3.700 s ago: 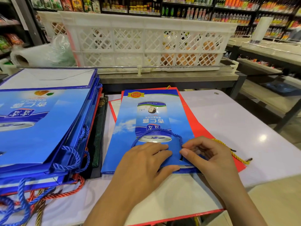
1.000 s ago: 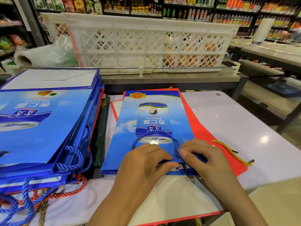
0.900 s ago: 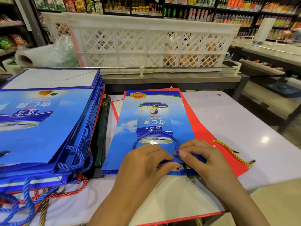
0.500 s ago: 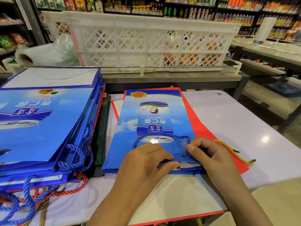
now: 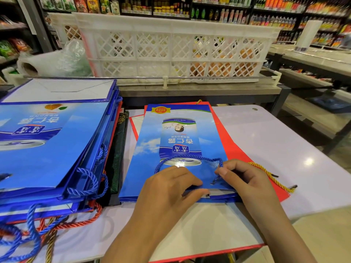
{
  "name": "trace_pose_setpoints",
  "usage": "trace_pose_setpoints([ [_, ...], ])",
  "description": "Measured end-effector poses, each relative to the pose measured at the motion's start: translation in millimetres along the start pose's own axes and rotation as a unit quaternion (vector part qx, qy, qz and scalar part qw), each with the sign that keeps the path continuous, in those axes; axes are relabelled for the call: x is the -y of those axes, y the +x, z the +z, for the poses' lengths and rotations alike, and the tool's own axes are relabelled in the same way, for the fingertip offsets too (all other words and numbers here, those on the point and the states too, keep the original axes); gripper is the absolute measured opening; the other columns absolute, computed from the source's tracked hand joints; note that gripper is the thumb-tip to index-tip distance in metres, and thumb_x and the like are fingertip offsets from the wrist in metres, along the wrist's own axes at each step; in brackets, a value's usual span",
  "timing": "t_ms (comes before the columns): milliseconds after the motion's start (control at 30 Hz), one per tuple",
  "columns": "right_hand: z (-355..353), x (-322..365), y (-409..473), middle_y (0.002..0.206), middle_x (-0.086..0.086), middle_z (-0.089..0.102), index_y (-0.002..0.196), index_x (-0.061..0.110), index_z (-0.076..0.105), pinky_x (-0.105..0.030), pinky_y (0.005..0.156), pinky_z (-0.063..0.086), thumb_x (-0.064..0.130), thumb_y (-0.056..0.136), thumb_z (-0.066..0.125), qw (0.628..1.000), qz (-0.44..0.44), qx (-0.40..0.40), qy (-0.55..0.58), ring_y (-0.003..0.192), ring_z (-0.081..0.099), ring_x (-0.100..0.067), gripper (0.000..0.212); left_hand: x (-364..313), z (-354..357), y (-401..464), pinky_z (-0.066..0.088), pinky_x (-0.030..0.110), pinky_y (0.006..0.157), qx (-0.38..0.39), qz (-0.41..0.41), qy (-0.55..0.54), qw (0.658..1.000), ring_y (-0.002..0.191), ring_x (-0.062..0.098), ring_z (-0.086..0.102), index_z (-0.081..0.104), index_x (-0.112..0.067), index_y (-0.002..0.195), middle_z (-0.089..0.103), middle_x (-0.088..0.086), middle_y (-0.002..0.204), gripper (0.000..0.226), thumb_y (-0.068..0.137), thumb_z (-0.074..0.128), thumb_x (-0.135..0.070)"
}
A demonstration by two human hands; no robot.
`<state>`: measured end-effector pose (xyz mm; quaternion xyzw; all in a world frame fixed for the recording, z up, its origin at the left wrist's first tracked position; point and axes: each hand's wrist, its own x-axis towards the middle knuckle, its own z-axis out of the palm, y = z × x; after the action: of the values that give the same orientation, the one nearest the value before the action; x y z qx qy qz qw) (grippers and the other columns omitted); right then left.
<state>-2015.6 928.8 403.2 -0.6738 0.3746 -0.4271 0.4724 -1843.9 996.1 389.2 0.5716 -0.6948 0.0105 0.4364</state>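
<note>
**Both hands at the mouth of a flat blue bag**

At 9 o'clock in the view, a stack of blue bags (image 5: 47, 145) lies flat on the white table (image 5: 284, 149). Its blue rope handles (image 5: 89, 179) and a red rope (image 5: 79, 223) spill toward 7 o'clock.

In the middle lies the blue bag (image 5: 171, 145), flat and print-side up, with its open mouth toward 6 o'clock. The left hand (image 5: 171, 194) rests on that near edge. Its fingers curl over the top and its thumb is tucked against the rim, so it pinches the upper panel.

Beyond the bag, at 12 o'clock, a white crate (image 5: 171, 44) stands on a counter.

The blue cord (image 5: 190, 158) arches across the printed can. Its right end runs into the right hand (image 5: 247, 181) at 4 o'clock from the bag's centre. The fingers of that hand are curled, and forefinger and thumb nip the cord just above a hole in the panel.

A red bag (image 5: 235, 147) lies under the blue bag and shows along its 3 o'clock side. A yellow cord (image 5: 269, 177) trails from beside the right hand toward 4 o'clock.
</note>
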Motion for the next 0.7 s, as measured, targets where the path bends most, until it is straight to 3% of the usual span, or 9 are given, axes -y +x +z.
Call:
trace_pose_setpoints([
  [67, -0.1, 0.3, -0.2, 0.078, -0.007, 0.067, 0.073, 0.017, 0.069, -0.028, 0.071, 0.048, 0.032, 0.08, 0.069, 1.0, -0.007, -0.002, -0.007, 0.08, 0.061, -0.025, 0.016, -0.1, 0.2, -0.2, 0.052, 0.028, 0.059, -0.002, -0.001, 0.002, 1.0, 0.071, -0.001, 0.058, 0.071, -0.028, 0.079, 0.065, -0.018, 0.076, 0.031, 0.081, 0.055, -0.054],
  [133, 0.5, 0.4, 0.0, 0.08, -0.006, 0.069, 0.072, 0.016, 0.07, -0.028, 0.073, 0.049, 0.027, 0.08, 0.058, 1.0, -0.009, -0.017, 0.003, 0.08, 0.063, -0.021, 0.018, 0.1, 0.4, -0.3, 0.05, 0.026, 0.059, -0.002, -0.002, 0.004, 1.0, 0.071, -0.001, 0.058, 0.07, -0.029, 0.078, 0.064, -0.018, 0.076, 0.029, 0.081, 0.055, -0.054],
  [267, 0.5, -1.7, 0.8, 0.088, 0.004, 0.071, 0.073, 0.009, 0.064, -0.02, 0.071, 0.05, 0.006, 0.091, 0.057, 0.994, 0.009, -0.097, 0.055, 0.082, 0.063, -0.006, 0.02, -0.6, -0.3, -0.4, 0.047, 0.023, 0.062, -0.008, -0.005, -0.005, 1.0, 0.072, -0.001, 0.057, 0.07, -0.028, 0.079, 0.064, -0.017, 0.077, 0.029, 0.082, 0.056, -0.053],
  [433, -1.4, -7.7, 3.4, 0.1, 0.004, 0.07, 0.095, 0.016, 0.065, -0.029, 0.069, 0.056, 0.016, 0.095, 0.053, 0.975, 0.057, -0.186, 0.108, 0.094, 0.066, -0.014, 0.011, -3.7, -3.3, 0.3, 0.048, 0.024, 0.067, -0.035, -0.005, -0.046, 0.998, 0.076, 0.002, 0.061, 0.071, -0.023, 0.082, 0.065, -0.016, 0.082, 0.028, 0.084, 0.058, -0.048],
  [567, -1.1, 1.2, 6.5, 0.093, 0.011, 0.071, 0.114, 0.022, 0.061, -0.033, 0.072, 0.059, 0.024, 0.095, 0.053, 0.978, 0.106, -0.158, 0.089, 0.088, 0.069, -0.01, 0.021, -3.6, -4.2, 1.4, 0.049, 0.023, 0.07, -0.077, 0.013, -0.058, 0.995, 0.078, 0.002, 0.062, 0.071, -0.019, 0.084, 0.065, -0.015, 0.084, 0.025, 0.085, 0.062, -0.042],
  [700, -7.5, 11.2, 14.4, 0.111, -0.001, 0.068, 0.122, 0.021, 0.059, -0.036, 0.08, 0.055, 0.03, 0.093, 0.056, 0.977, 0.16, -0.113, 0.079, 0.099, 0.066, -0.02, 0.03, -4.1, -4.8, 3.3, 0.051, 0.026, 0.069, -0.113, 0.053, -0.031, 0.992, 0.077, 0.007, 0.063, 0.073, -0.014, 0.083, 0.068, -0.011, 0.083, 0.025, 0.087, 0.063, -0.037],
])
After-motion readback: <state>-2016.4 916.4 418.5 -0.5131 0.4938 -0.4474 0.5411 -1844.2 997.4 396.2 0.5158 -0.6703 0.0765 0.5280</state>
